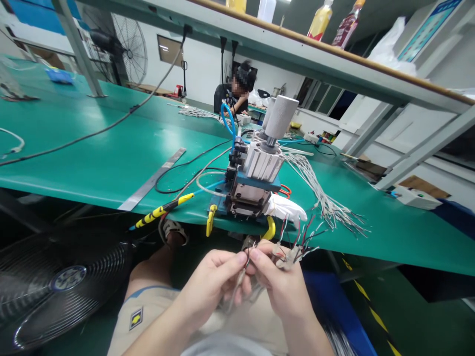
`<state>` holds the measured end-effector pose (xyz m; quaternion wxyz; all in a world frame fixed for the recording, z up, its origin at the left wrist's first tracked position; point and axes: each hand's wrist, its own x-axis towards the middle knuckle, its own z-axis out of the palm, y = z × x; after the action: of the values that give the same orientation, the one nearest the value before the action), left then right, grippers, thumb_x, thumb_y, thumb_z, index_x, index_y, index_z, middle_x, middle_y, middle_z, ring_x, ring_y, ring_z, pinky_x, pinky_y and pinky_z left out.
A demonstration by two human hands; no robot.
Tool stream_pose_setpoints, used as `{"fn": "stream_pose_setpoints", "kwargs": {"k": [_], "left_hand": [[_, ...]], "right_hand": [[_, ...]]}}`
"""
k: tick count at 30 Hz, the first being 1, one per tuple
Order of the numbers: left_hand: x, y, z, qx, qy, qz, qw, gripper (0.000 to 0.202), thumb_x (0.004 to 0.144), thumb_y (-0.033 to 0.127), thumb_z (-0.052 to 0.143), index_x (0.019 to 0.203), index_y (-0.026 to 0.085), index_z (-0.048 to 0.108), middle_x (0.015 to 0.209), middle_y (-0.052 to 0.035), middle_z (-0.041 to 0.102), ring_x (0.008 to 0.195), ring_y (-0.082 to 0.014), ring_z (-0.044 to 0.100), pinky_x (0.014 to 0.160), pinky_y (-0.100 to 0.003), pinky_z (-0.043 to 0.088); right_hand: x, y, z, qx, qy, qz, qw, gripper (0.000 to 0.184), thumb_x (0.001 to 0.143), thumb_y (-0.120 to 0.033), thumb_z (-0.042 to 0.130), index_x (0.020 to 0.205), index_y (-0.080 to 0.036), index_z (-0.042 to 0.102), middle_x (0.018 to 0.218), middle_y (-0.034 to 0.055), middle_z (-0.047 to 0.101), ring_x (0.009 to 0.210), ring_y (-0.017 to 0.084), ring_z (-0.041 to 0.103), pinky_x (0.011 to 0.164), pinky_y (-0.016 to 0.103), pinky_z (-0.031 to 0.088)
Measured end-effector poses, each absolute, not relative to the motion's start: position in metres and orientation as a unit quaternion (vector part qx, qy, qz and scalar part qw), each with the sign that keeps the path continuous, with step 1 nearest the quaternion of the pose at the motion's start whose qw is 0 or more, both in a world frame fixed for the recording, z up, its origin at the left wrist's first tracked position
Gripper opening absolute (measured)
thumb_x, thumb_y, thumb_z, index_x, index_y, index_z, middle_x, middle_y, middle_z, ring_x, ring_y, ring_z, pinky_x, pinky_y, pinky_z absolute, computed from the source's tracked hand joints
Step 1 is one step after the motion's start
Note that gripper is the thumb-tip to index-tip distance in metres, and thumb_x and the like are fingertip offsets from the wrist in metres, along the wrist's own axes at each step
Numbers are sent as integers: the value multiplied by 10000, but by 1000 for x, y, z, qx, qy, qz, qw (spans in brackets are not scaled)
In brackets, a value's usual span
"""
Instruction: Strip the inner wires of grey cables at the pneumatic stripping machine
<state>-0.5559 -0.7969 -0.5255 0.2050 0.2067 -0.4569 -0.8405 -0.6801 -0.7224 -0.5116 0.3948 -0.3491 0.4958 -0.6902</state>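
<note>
Below the front edge of the green workbench [92, 163], a small bundle of thin white cables with red and black cores [293, 249] is held over the lap by both hands. The left hand [211, 287] is closed, thumb and forefinger pinched on a wire end where it meets the right hand [282, 287], whose fingers are clenched around the bundle; stripped ends fan out to the upper right of that hand. Just above the hands, a compact metal pneumatic machine with a ribbed aluminium cylinder and blue air hose [254, 183] is seated at the bench edge, with yellow clamps at its base. A loose heap of white cables [322, 198] is spread on the bench to its right. A flat steel ruler [152, 180] lies to the left. A black floor fan [63, 287] is seen at lower left, and another person [233, 94] is seated at the far end.
</note>
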Motion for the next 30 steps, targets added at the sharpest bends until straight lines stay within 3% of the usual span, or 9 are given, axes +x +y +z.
{"fn": "stream_pose_setpoints", "kwargs": {"k": [8,17,19,24,27,30], "left_hand": [[-557,-792,-520,254,-431,-833,238,461,732,563,756,656,109,724,459,-28,621,307,-39,462,339,-121,248],[-559,-792,-520,275,-470,-798,258,478,732,580,739,648,112,685,455,-21,603,308,-52,441,339,-147,301],[-559,-791,-519,280,-487,-784,264,466,755,571,715,650,119,678,461,-19,597,318,-59,435,351,-162,304],[-556,-787,-520,286,-616,-668,303,412,846,468,642,589,147,623,521,-16,573,429,-85,447,436,-201,337],[-552,-784,-522,260,-687,-591,334,400,897,407,595,586,156,611,554,-6,534,516,-101,444,502,-216,346],[-552,-783,-528,247,-662,-643,295,206,853,356,655,771,168,641,623,26,492,579,-105,417,537,-207,349]], "right_hand": [[-681,-721,-517,-366,522,-685,352,169,840,-320,749,742,-183,761,644,-21,531,463,48,306,414,228,224],[-679,-725,-514,-346,535,-692,339,158,769,-335,802,740,-182,772,722,38,660,618,147,552,503,251,389],[-678,-726,-513,-334,531,-698,345,191,753,-338,816,695,-170,743,653,15,609,568,128,516,483,244,365],[-677,-726,-509,-299,493,-720,386,279,764,-339,800,625,-146,653,512,-72,368,412,38,227,391,224,160],[-677,-726,-509,-295,480,-722,402,289,756,-337,802,612,-145,640,528,-70,369,410,34,221,392,227,146],[-679,-726,-511,-332,494,-709,378,231,775,-333,786,662,-153,694,591,-40,461,431,47,301,406,232,192]]}}
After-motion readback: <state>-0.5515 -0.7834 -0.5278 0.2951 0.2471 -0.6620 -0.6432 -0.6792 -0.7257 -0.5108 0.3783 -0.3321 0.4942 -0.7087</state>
